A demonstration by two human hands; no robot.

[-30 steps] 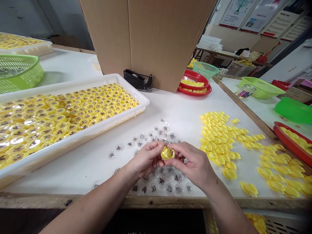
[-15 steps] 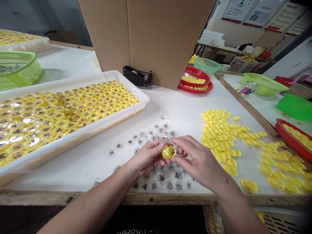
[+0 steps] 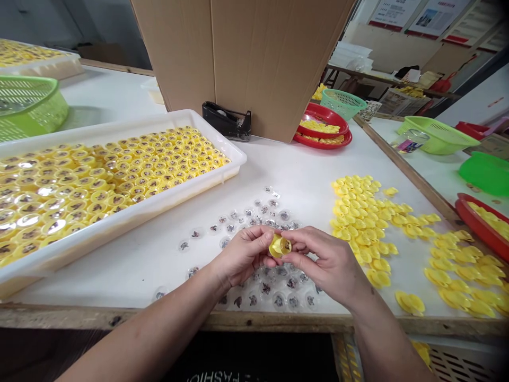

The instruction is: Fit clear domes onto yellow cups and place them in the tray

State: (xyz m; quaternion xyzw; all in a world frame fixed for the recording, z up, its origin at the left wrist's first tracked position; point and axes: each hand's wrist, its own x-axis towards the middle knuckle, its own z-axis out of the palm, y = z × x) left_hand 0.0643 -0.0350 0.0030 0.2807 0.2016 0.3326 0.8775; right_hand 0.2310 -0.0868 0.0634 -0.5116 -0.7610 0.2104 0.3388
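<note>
The left hand (image 3: 247,255) grips a small yellow piece (image 3: 280,246), with its thumb on the side near us. The right hand (image 3: 328,261) grips the same piece from the other side, between its thumb and fingers. The piece is up in front of the person, over the white worktop (image 3: 290,170). It looks round and shiny, and a little dark picture shows at its right end.

Under and around the hands lie lots of clear round bits (image 3: 278,301), each with a small dark picture in it. Some are partly hidden by the hands.

To the right of the hands, flat yellow pieces (image 3: 358,212) lie in a big bunch, with more spread out toward the right edge.

On the left is a long white tray (image 3: 237,156). It is full of yellow cups (image 3: 159,164), packed close together, with dark pictures on top. Just behind the tray is a black tape holder (image 3: 226,123), in front of a tall brown box (image 3: 246,58). Beside the box are two red plates (image 3: 347,127), one on top of the other, with yellow pieces on them. At the far left is a green basket (image 3: 43,109) with holes.
</note>
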